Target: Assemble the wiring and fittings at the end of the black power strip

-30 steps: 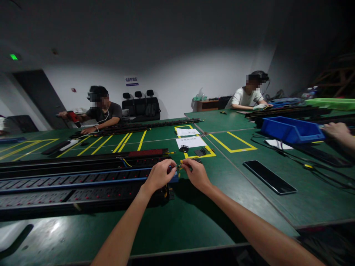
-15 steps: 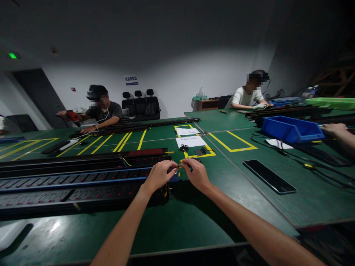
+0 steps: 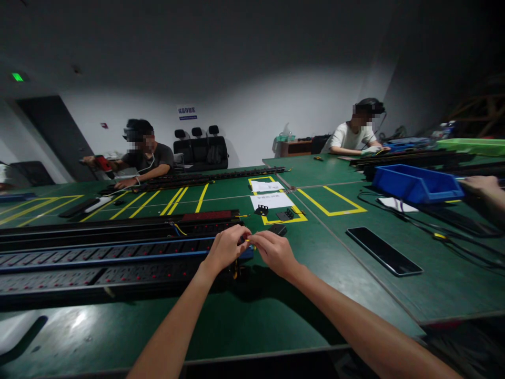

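The green desk (image 3: 236,326) is filling most of your view, and long black strips (image 3: 138,273) with rows of sockets are lying across its left side, one showing a blue edge. A co-worker in a dark shirt (image 3: 160,158) is sitting across from you at the left, holding a red tool (image 3: 104,165); another in a white shirt (image 3: 347,138) is bending over the desk at the far right. A blue bin (image 3: 418,188) is standing on your right, with another person's hand (image 3: 483,184) reaching in just beside it. Nearer you, a dark-screened phone (image 3: 383,250) is lying flat, well apart from your hands. Your left hand (image 3: 228,248) is hovering by the right end of the strips, its fingertips pinching; you are holding your right hand (image 3: 276,252) opposite, its thumb and fingers pressing together. White sheets (image 3: 271,201) are lying beyond your hands, with black brackets (image 3: 261,210) resting near them. Smallest of all, a small yellow piece (image 3: 248,240) is sitting between your two hands, both pinching it at the fingertips; your fingers are hiding most of it, so its full shape cannot be told.
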The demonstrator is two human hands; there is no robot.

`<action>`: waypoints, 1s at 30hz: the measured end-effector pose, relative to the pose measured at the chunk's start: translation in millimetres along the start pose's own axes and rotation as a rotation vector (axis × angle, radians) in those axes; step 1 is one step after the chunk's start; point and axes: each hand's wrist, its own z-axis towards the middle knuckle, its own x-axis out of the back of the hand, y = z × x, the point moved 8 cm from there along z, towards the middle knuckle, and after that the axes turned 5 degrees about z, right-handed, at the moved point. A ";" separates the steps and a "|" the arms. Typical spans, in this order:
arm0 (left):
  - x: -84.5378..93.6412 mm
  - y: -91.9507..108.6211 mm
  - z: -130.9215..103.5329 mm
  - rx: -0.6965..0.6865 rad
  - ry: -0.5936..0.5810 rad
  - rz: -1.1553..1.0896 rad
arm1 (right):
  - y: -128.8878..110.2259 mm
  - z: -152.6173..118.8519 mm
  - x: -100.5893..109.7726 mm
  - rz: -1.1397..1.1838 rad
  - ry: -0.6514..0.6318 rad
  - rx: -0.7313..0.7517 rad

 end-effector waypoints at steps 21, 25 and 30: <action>4.4 -7.8 1.9 0.066 0.115 -0.109 | 12.5 1.5 15.7 0.142 0.195 -0.245; 1.0 -16.2 4.4 0.108 0.121 -0.158 | 29.6 -1.0 17.9 0.230 0.266 -0.361; -1.4 -20.1 4.8 0.122 0.115 -0.173 | 47.6 -5.6 12.5 0.324 0.305 -0.475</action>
